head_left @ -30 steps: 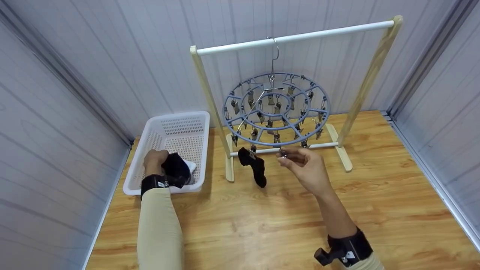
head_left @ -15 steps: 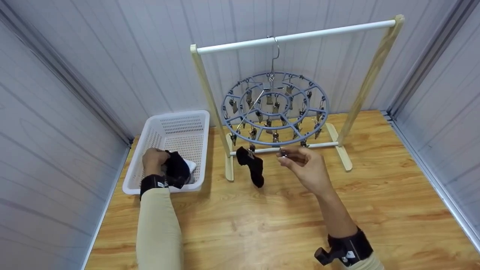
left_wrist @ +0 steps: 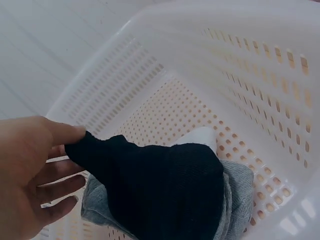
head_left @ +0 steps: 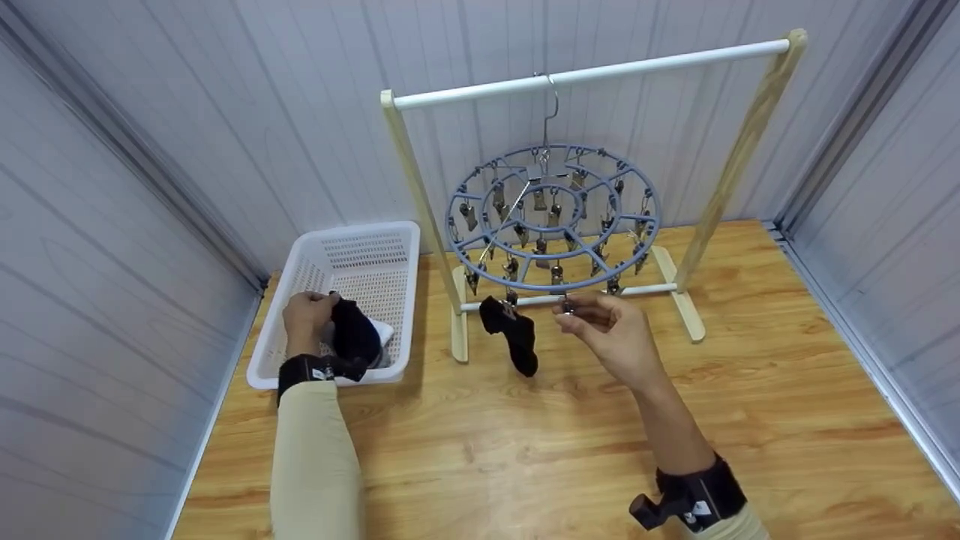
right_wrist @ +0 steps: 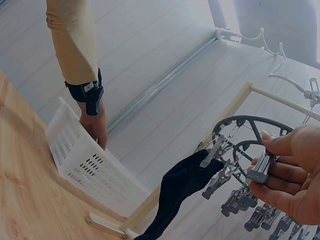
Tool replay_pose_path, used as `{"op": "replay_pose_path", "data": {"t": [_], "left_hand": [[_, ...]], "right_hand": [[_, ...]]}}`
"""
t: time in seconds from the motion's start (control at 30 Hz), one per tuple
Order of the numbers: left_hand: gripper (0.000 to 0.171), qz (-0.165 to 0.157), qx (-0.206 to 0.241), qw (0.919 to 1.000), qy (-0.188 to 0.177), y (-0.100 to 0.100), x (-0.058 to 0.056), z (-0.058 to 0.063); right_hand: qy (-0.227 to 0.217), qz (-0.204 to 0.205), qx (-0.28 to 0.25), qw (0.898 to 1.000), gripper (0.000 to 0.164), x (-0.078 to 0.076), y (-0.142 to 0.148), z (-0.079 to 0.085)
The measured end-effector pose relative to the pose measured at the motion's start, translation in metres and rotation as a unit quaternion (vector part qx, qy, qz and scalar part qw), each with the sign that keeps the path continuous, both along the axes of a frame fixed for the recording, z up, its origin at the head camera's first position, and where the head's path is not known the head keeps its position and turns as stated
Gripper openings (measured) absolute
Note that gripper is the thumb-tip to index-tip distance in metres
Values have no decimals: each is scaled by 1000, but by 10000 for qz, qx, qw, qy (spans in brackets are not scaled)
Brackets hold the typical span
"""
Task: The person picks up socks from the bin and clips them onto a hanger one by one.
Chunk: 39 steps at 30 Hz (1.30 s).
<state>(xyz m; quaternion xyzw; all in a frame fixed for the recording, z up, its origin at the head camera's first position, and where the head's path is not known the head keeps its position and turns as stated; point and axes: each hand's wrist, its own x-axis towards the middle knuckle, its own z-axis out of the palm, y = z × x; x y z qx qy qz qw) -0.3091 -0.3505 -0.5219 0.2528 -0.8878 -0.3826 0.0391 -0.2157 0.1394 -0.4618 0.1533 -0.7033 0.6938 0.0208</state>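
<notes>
Over the white basket (head_left: 411,300), my left hand (head_left: 306,319) pinches one end of a black sock (left_wrist: 165,185) between thumb and fingers. The rest of that sock drapes over grey fabric (left_wrist: 239,187) and a white piece (left_wrist: 202,137) in the basket. My right hand (head_left: 611,337) pinches a metal clip (right_wrist: 261,169) hanging from the front rim of the round blue drying hanger (head_left: 553,287). Left of that hand, another black sock (head_left: 516,341) hangs from a clip on the same rim.
The hanger hooks onto the white bar (head_left: 660,66) of a wooden-legged stand (head_left: 739,165). Several unused metal clips dangle from its rings. Pale panel walls (head_left: 225,112) enclose the back and sides. Wood-pattern flooring (head_left: 480,465) lies in front.
My left hand has lifted slightly, drawing up the end of the black sock. The hanger and its hanging sock sway a little sideways. My right hand stays at its clip.
</notes>
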Motion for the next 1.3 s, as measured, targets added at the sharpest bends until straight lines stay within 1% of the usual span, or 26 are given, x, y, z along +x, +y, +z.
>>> {"op": "replay_pose_path", "data": {"t": [0.1,0.2,0.27,0.4,0.47,0.53,0.6,0.7,0.8,0.93,1.0,1.13,1.3], "left_hand": [[40,-50,307,9995,-75,1,-3,0],[33,-124,625,9978,-189,3,-3,0],[28,-123,703,9973,-183,4,-4,-1],[26,-74,949,9953,-168,3,-6,0],[33,-35,1075,9940,-199,3,-8,2],[46,10,1184,9927,-234,2,-8,6],[53,13,1153,9931,-236,2,-9,10],[54,-35,902,9957,-187,1,-10,16],[52,-73,833,9965,-90,-1,-12,21],[51,-102,931,9956,-55,1,-9,23],[50,-153,805,9966,-23,3,-8,24],[50,-235,723,9971,91,6,-6,25],[52,-354,883,9953,171,9,-3,28]], "right_hand": [[-1,-1,-1,10000,29,-1,3,-1],[5,12,-16,10000,30,-1,5,-2],[6,21,-18,10000,31,-2,6,-3],[-12,-4,-38,10000,33,0,4,-3],[-14,-32,-46,10000,34,1,3,-3],[-15,-55,-60,10000,34,2,1,-2],[-14,-101,-63,9999,34,3,-1,-2],[-8,-175,-50,9998,33,4,-3,-3],[41,-210,-63,9998,32,3,-7,-6],[71,-165,-76,9998,31,4,-7,-4],[96,-157,-85,9998,32,4,-7,-3],[119,-198,-45,9997,33,5,-7,-2],[129,-279,1,9995,34,6,-8,-1]]}}
